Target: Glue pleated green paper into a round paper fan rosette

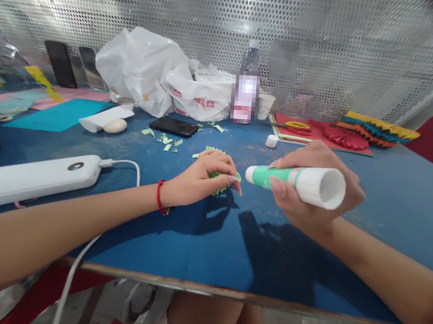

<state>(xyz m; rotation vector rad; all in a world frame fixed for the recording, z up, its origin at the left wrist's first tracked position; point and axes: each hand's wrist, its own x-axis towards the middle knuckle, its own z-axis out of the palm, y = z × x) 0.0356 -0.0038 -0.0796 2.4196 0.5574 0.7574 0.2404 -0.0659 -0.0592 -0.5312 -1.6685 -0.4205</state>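
From the head view, the left hand (200, 179) pinches a pleated green paper piece (219, 190), a spiky fan-like shape held low over the blue-painted table (385, 216). The right hand (312, 187) wraps around a white-and-mint-green tube (274, 176), probably a glue stick, with its rounded tip pointing at the paper. The hands are apart but close, with the tip just beside the paper. A small white cylindrical cap (271, 141), possibly the tube's, stands on the table beyond them.

A tight pinch could crush the thin pleats, and pressure from the tube's tip could bend or tear them. If the tube does hold glue, a slip could smear the fingers and make the paper stick to them. Small green paper snippets (165, 142) lie nearby and could cling to any tacky surface. The white cable (138, 169) from the white rectangular power bank (39, 180) curves close to the left forearm (88, 213), so a sideways movement could snag it. A red string bracelet (159, 196) on the left wrist could also catch on the paper.
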